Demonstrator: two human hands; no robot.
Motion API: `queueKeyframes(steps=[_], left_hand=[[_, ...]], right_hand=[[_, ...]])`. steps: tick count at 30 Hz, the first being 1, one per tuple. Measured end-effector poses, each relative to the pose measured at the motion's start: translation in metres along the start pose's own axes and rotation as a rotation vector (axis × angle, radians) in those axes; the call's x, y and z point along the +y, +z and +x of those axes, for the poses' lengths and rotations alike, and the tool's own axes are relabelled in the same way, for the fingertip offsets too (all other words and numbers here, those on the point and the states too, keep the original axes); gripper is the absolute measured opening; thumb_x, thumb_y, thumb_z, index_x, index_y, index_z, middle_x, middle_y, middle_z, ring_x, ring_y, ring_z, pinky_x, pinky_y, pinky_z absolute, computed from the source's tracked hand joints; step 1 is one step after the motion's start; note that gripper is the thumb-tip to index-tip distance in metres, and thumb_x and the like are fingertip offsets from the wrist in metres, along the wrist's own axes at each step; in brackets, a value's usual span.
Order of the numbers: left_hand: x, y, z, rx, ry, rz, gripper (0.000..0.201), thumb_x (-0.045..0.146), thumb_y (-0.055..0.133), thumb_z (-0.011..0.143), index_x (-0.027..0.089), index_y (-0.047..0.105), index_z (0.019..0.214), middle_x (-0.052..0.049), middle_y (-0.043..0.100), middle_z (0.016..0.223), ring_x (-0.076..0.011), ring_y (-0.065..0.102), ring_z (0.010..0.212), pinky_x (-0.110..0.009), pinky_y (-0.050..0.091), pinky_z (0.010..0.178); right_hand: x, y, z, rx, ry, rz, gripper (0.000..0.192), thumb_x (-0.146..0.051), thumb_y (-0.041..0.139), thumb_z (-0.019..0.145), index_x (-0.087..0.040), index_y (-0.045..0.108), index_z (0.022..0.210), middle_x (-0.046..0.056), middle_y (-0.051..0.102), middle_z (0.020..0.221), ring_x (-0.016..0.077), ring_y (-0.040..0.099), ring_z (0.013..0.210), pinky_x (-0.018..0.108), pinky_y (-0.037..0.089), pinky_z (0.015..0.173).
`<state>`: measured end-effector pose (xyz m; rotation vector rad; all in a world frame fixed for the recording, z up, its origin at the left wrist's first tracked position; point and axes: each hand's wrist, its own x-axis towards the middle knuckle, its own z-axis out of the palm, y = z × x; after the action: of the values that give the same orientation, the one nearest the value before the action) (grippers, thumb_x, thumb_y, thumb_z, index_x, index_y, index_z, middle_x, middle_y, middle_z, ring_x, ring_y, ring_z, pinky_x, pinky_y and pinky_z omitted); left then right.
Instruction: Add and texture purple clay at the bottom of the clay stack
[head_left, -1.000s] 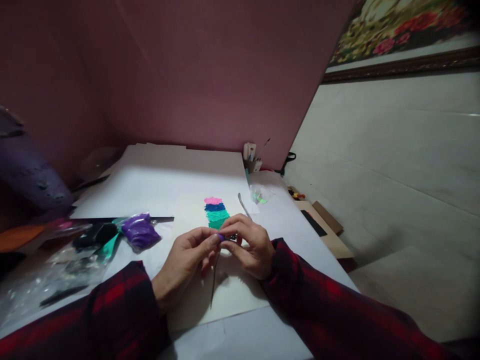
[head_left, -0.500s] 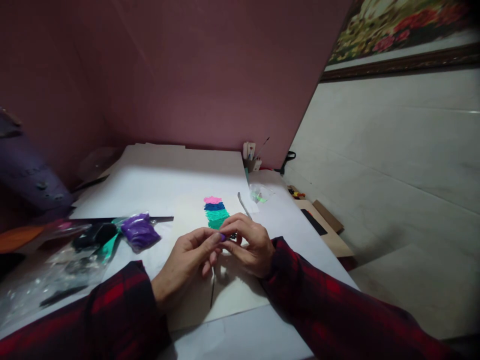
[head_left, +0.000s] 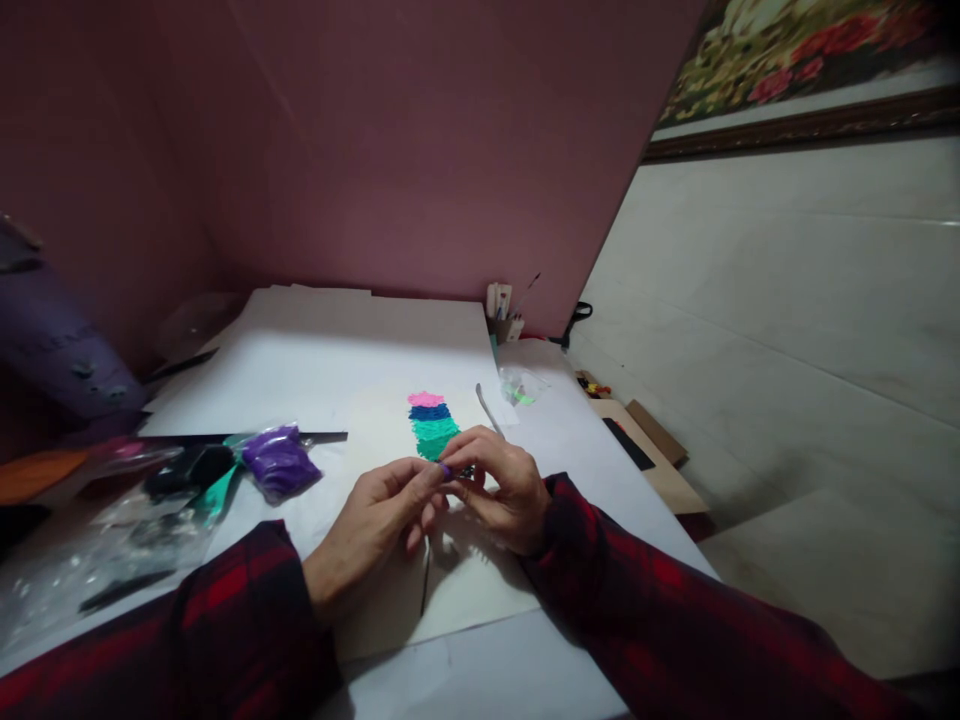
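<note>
I've got the tiny purple piece (head_left: 446,470) up at my fingertips, over the cream sheet (head_left: 491,590). Left hand (head_left: 379,515) has its grip pinched on one side of it, right hand (head_left: 502,495) has its grip closed on the other. Fingers block my view of the near end of the striped patch (head_left: 433,425) (pink, blue, two greens). A thin dark stick (head_left: 425,580) pokes out below; can't tell if it's held. The grey tool (head_left: 489,408) runs behind my right hand. Off left there's a purple packet (head_left: 279,465) among plastic bags. White desk (head_left: 600,480), big paper sheets (head_left: 360,340) at the back, pink wall (head_left: 420,150) behind, framed painting (head_left: 810,70) up right.
</note>
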<state>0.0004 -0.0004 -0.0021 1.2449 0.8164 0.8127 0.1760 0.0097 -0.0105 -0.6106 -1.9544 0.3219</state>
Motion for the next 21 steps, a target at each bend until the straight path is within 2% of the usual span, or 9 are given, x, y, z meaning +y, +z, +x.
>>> queueKeyframes(steps=[6, 11, 15, 21], left_hand=[[-0.0012, -0.0002, -0.0002, 0.010, 0.000, -0.047, 0.033, 0.045, 0.062, 0.084, 0.013, 0.058, 0.077, 0.002, 0.052, 0.060, -0.0059, 0.042, 0.048, -0.019, 0.029, 0.047], [-0.0010, -0.0008, 0.0005, -0.014, 0.023, -0.003, 0.033, 0.046, 0.060, 0.085, 0.013, 0.060, 0.089, 0.001, 0.056, 0.065, -0.0059, 0.044, 0.046, -0.020, 0.030, 0.048], [-0.0026, -0.0025, 0.0011, 0.004, 0.029, 0.057, 0.034, 0.046, 0.061, 0.085, 0.013, 0.056, 0.079, 0.001, 0.056, 0.062, -0.0063, 0.045, 0.046, -0.021, 0.031, 0.049], [-0.0060, -0.0031, 0.0004, -0.006, 0.032, -0.026, 0.037, 0.048, 0.057, 0.086, 0.012, 0.057, 0.076, 0.002, 0.049, 0.062, -0.0071, 0.042, 0.050, -0.021, 0.031, 0.048]], right_hand=[[-0.0013, -0.0003, 0.0003, -0.034, 0.090, -0.051, 0.020, -0.017, 0.066, 0.078, -0.016, 0.059, 0.097, 0.007, 0.062, 0.090, 0.0144, 0.057, 0.075, 0.024, 0.051, 0.054], [-0.0034, -0.0011, 0.0006, -0.027, 0.032, -0.028, 0.014, -0.010, 0.058, 0.082, -0.016, 0.061, 0.094, 0.007, 0.062, 0.090, 0.0141, 0.059, 0.080, 0.024, 0.053, 0.059], [-0.0039, -0.0009, 0.0005, -0.050, 0.014, -0.040, 0.012, -0.009, 0.060, 0.079, -0.017, 0.062, 0.089, 0.007, 0.063, 0.091, 0.0138, 0.060, 0.078, 0.024, 0.053, 0.059], [-0.0029, -0.0006, 0.0003, -0.066, 0.069, -0.058, 0.017, -0.016, 0.063, 0.081, -0.016, 0.062, 0.098, 0.008, 0.062, 0.094, 0.0132, 0.059, 0.075, 0.026, 0.054, 0.060]])
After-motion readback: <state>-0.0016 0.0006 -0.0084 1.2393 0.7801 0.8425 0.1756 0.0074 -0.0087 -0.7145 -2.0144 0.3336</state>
